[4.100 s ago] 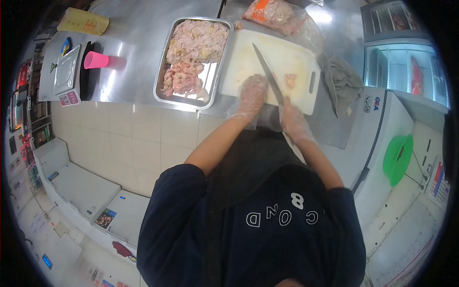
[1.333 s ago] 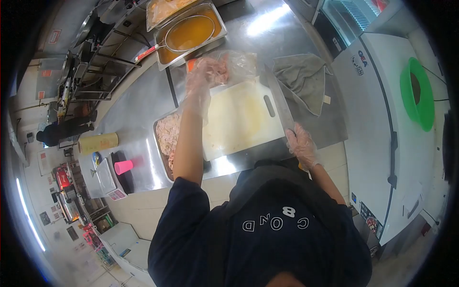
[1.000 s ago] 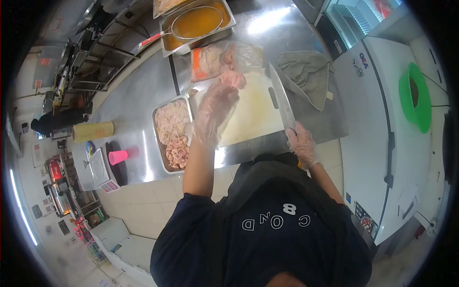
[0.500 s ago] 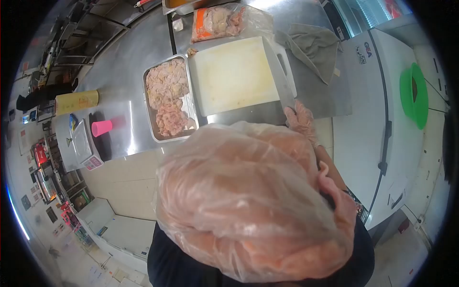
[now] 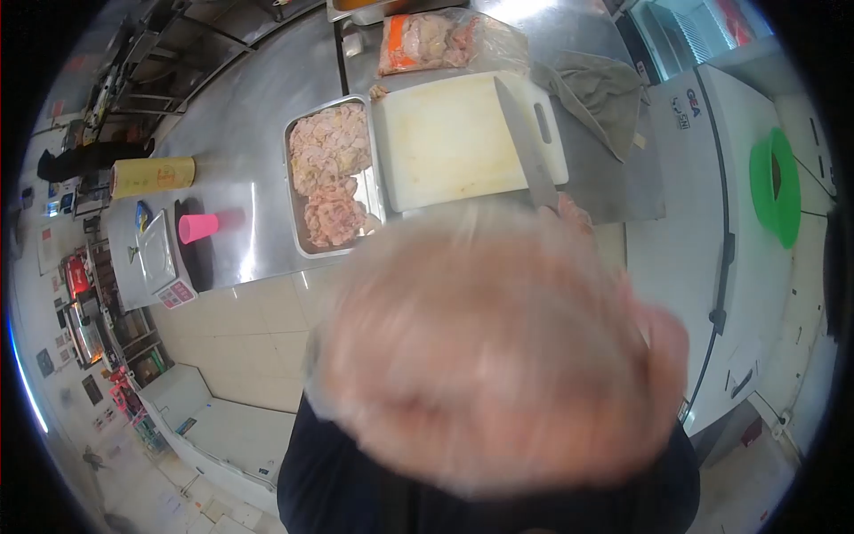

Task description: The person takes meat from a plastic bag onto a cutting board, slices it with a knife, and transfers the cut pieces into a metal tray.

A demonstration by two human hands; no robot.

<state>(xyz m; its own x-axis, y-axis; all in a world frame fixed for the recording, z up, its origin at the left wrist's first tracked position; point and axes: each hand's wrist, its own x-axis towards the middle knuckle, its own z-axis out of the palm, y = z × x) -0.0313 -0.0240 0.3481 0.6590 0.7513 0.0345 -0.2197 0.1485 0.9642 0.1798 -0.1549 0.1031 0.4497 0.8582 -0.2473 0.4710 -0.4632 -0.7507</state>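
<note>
Very close to the camera, a large blurred pinkish shape in clear plastic [image 5: 489, 356] fills the lower middle. It looks like my left hand, gloved and closed, but I cannot make out single fingers. A smooth pink piece [image 5: 665, 343] sticks out at its right side; what it is stays unclear. Behind it, my right hand [image 5: 574, 216], in a clear plastic glove, is closed at the handle end of a knife [image 5: 525, 147]. The knife's broad blade lies over the right part of a white cutting board [image 5: 445, 142]. Most of the right forearm is hidden.
Left of the board sits a metal tray [image 5: 377, 182] of cut raw meat [image 5: 329, 151]. A bag of meat [image 5: 431, 43] and a grey cloth [image 5: 596, 93] lie behind. Further left are a pink cup [image 5: 197, 227], a scale [image 5: 160, 258] and a yellow roll [image 5: 153, 176].
The large plastic-covered shape has shifted slightly right and blurred. The knife blade now shows more fully across the board, with my right hand at its handle. The whole view has shifted a little.
</note>
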